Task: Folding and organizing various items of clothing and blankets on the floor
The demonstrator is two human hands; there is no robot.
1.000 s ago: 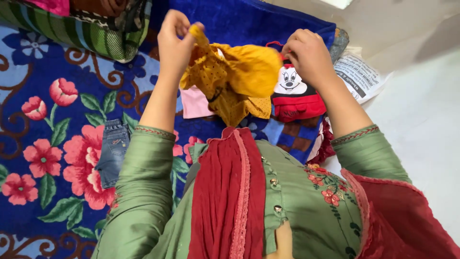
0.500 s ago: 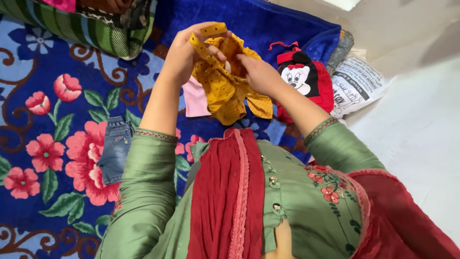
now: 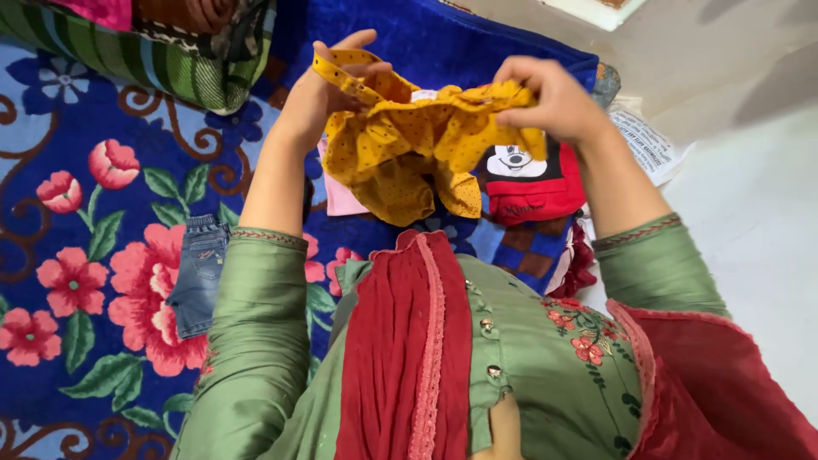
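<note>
Both my hands hold up a small yellow dotted garment (image 3: 417,145) with a strap and ruffles. My left hand (image 3: 319,94) grips its left side near the strap, fingers pinched on the cloth. My right hand (image 3: 550,98) grips the right top edge. The garment hangs stretched between them above a blue flowered blanket (image 3: 94,213). Under it lie a pink cloth (image 3: 341,200) and a red and black piece with a cartoon mouse face (image 3: 528,179).
Small denim shorts (image 3: 200,273) lie on the blanket at the left. A green striped cushion (image 3: 162,60) sits at the top left. A printed paper (image 3: 643,145) lies on the pale floor (image 3: 750,213) at the right. A checked cloth (image 3: 520,247) is near my chest.
My hands came together on the yellow garment, then moved apart again, spreading it out wide between them. The red mouse piece now lies partly behind it.
</note>
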